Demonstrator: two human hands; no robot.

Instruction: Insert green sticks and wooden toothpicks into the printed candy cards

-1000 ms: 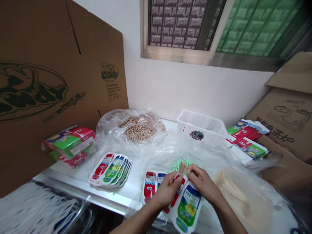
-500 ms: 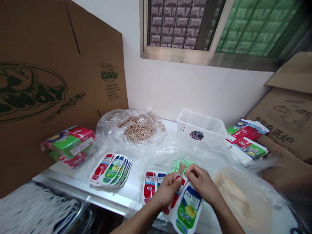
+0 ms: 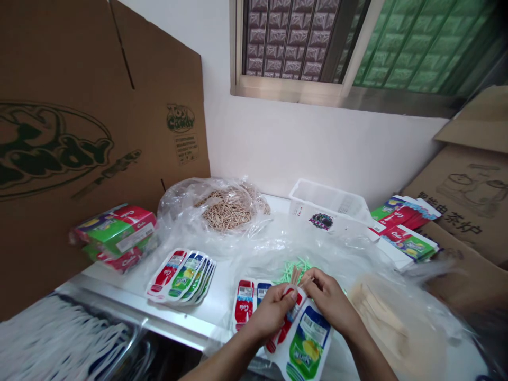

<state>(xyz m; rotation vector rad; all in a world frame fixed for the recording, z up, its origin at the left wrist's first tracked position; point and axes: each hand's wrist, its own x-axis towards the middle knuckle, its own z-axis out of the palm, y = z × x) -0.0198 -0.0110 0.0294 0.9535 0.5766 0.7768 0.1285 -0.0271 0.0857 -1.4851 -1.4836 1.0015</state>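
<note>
My left hand is closed on a joined pair of flat candy packets, one red Cola and one green and blue Sprite, tilted toward me. Thin brown sticks poke up above its thumb. My right hand is pinched at the top edge of the Sprite side, with thin brown sticks at its fingertips; the exact grip is partly hidden. Under and left of my hands lies another Cola and Sprite packet. Light green sticks are piled just behind my fingers.
A fanned stack of packets lies to the left. Behind are a clear bag of brown sticks and a white plastic basket. Wrapped boxes and printed cartons flank the table; large cardboard boxes stand beside it.
My right hand has shifted slightly along the packet's top edge, and more of the brown sticks shows at its fingertips. My left hand keeps its hold.
</note>
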